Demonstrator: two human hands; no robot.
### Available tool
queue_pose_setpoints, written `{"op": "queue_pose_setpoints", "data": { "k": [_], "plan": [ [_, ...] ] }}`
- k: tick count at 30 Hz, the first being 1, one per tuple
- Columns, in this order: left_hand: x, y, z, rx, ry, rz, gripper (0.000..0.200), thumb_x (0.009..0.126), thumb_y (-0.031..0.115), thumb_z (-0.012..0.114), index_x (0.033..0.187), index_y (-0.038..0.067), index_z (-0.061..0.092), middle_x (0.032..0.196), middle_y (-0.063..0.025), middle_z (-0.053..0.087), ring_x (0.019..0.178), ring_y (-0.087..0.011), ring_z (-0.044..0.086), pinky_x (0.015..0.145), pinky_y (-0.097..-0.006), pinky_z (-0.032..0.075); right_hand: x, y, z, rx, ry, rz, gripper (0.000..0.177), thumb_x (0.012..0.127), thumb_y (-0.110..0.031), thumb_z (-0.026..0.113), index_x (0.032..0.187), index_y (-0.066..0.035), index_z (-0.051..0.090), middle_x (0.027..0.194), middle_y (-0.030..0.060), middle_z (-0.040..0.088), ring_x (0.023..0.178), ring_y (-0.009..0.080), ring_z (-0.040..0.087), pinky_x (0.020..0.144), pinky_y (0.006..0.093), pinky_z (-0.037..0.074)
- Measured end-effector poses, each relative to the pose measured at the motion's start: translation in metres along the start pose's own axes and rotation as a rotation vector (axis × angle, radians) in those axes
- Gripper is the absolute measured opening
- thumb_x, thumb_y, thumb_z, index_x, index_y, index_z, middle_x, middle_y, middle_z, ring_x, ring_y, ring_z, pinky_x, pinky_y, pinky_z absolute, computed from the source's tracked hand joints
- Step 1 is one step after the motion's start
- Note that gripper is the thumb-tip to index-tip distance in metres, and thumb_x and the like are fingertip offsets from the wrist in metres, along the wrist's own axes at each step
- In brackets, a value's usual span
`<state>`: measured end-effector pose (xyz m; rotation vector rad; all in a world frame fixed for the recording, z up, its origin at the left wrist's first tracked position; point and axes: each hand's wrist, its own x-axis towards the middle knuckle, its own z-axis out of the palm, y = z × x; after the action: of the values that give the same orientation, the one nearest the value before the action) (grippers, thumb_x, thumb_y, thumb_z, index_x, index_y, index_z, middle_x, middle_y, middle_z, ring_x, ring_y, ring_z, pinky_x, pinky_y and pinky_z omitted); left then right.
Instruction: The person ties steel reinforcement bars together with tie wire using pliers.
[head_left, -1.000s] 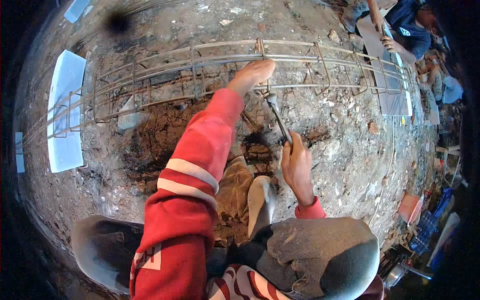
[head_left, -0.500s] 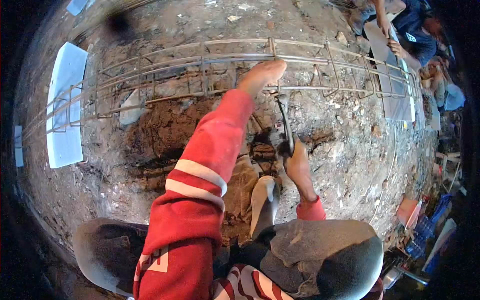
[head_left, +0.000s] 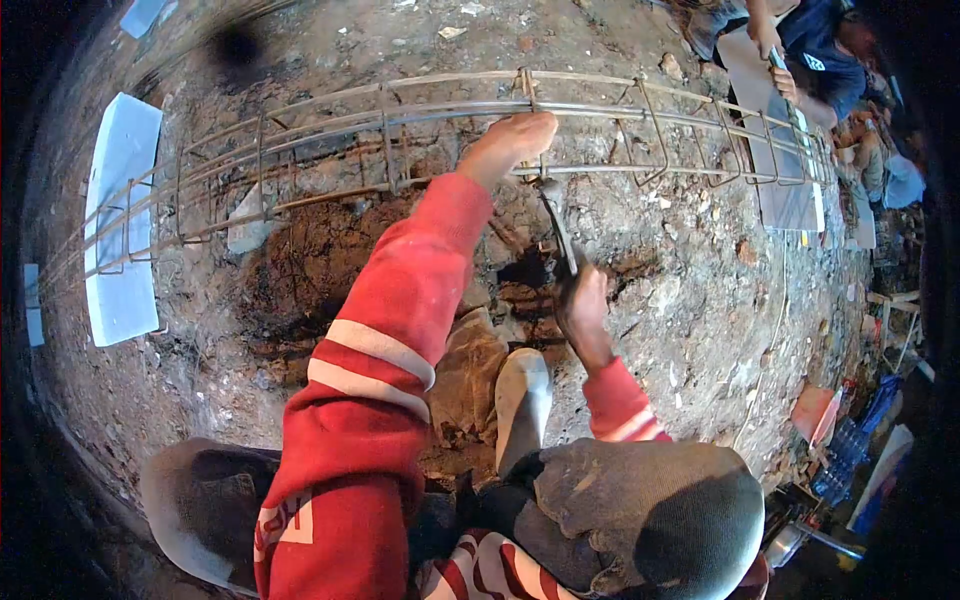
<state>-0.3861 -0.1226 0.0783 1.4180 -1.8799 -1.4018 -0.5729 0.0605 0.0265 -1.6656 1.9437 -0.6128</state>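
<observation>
A long cage of thin steel reinforcing bars and stirrups (head_left: 590, 172) runs across the head view above the ground. My left hand (head_left: 512, 140) is closed around the cage at a stirrup near the middle; its fingertips are partly hidden. Just below it, my right hand (head_left: 585, 305) grips the handles of dark metal pincers (head_left: 561, 228). The pincers' head meets the near lower bar beside that stirrup. Whether a tie wire sits in the jaws is too small to tell.
White blocks (head_left: 122, 220) lie under the cage's left end, and a grey board (head_left: 790, 205) lies under its right end. Another person (head_left: 825, 60) works at the upper right. A plastic bottle (head_left: 840, 470) and loose tools lie lower right. Dug soil (head_left: 330, 250) and my boot (head_left: 522, 400) are below the cage.
My right hand has turned over at the wrist with the pincers, and more of its sleeve shows. My left hand keeps its hold on the cage. The whole view has shifted slightly.
</observation>
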Motion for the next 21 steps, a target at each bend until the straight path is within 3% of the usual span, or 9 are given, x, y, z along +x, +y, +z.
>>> {"op": "queue_pose_setpoints", "data": {
  "k": [2,5,9,10,11,13,16,20,21],
  "plan": [
    [0.012,-0.014,0.004,0.035,-0.017,0.053,0.054,0.103,0.04,0.034,0.127,-0.006,0.051,0.142,-0.0155,0.053,0.128,-0.0195,0.048,0.11,-0.0362,0.035,0.013,0.017,0.021,0.095,0.003,-0.117,0.031,0.079,-0.005,0.065,0.109,0.003,0.063,0.076,0.0203,0.067,0.068,0.0378,0.067,0.062,0.0453,0.052],
    [0.009,-0.011,0.013,0.047,0.176,0.021,0.052,0.1,0.039,0.03,0.117,-0.001,0.057,0.126,-0.0236,0.061,0.113,-0.0355,0.059,0.096,-0.043,0.045,0.012,0.018,0.023,0.111,0.078,-0.264,0.04,0.079,-0.01,0.069,0.116,0.001,0.058,0.077,0.019,0.068,0.066,0.0366,0.066,0.063,0.0453,0.052],
    [0.0,0.004,0.007,0.0,0.085,-0.127,0.053,0.098,0.039,0.029,0.121,-0.001,0.056,0.128,-0.0238,0.06,0.113,-0.0362,0.059,0.097,-0.0442,0.044,-0.014,-0.011,-0.002,0.132,-0.138,-0.111,0.037,0.082,-0.018,0.072,0.112,-0.004,0.056,0.09,0.0177,0.068,0.069,0.0359,0.066,0.062,0.0447,0.052],
    [-0.004,0.01,0.006,-0.022,0.092,-0.182,0.054,0.097,0.039,0.029,0.122,-0.001,0.055,0.13,-0.0239,0.059,0.116,-0.0369,0.058,0.099,-0.0443,0.043,-0.015,-0.003,-0.005,0.476,-0.461,0.029,0.038,0.082,-0.018,0.071,0.113,-0.003,0.055,0.09,0.0169,0.068,0.069,0.0346,0.066,0.061,0.0434,0.052],
    [0.003,0.003,0.012,-0.004,0.145,-0.202,0.057,0.096,0.042,0.03,0.126,-0.001,0.052,0.136,-0.0236,0.055,0.123,-0.0378,0.054,0.103,-0.0441,0.041,-0.015,0.014,-0.007,1.188,-0.852,0.368,0.038,0.083,-0.017,0.07,0.115,-0.003,0.054,0.089,0.0161,0.067,0.068,0.0332,0.066,0.06,0.042,0.052],
    [0.012,-0.004,0.013,-0.023,0.108,-0.17,0.059,0.096,0.043,0.03,0.129,-0.001,0.051,0.139,-0.023,0.052,0.126,-0.0373,0.052,0.105,-0.0437,0.039,-0.029,0.033,-0.004,1.696,-1.189,0.574,0.04,0.084,-0.016,0.069,0.117,-0.002,0.053,0.089,0.0145,0.065,0.067,0.0304,0.065,0.058,0.0392,0.052],
    [-0.013,0.006,-0.001,-0.107,0.163,0.032,0.063,0.096,0.045,0.029,0.133,-0.001,0.05,0.145,-0.0228,0.047,0.131,-0.0365,0.048,0.107,-0.043,0.037,-0.022,0.028,-0.02,1.48,-1.035,0.533,0.042,0.085,-0.015,0.067,0.122,-0.001,0.051,0.087,0.012,0.063,0.065,0.0262,0.064,0.054,0.0351,0.052],
    [-0.006,0.01,0.004,-0.069,0.112,-0.176,0.061,0.099,0.045,0.028,0.136,0.001,0.05,0.145,-0.0222,0.048,0.134,-0.0352,0.047,0.109,-0.0407,0.036,-0.017,-0.021,-0.053,0.796,-0.745,0.376,0.044,0.087,-0.012,0.061,0.126,0.004,0.048,0.087,0.0168,0.062,0.062,0.028,0.063,0.051,0.0354,0.052],
    [-0.003,0.008,0.004,-0.019,0.114,-0.131,0.062,0.1,0.046,0.027,0.137,0.001,0.049,0.146,-0.0214,0.047,0.135,-0.0344,0.046,0.11,-0.0404,0.036,-0.022,-0.019,-0.056,0.312,-0.492,0.103,0.043,0.088,-0.011,0.059,0.126,0.005,0.048,0.089,0.0214,0.062,0.066,0.0318,0.064,0.054,0.0384,0.053]
  ]
}}
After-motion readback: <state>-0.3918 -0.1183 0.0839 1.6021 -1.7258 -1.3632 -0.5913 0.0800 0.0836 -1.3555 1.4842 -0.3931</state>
